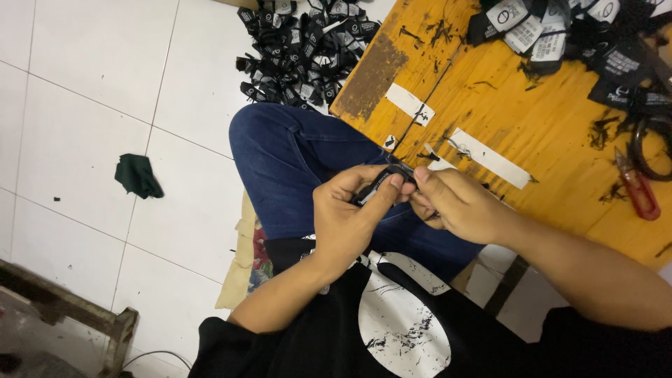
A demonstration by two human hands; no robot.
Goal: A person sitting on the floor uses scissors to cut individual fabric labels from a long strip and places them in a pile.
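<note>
Head view, black label [381,183] pinched between left hand [348,213] and right hand [455,203] fingers

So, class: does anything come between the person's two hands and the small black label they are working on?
Nothing visible does. The left hand and right hand both pinch the small black label directly, above the lap.

White tiled floor [91,84], worn yellow wooden table [504,105], dark wooden bench [63,308] at lower left
</note>
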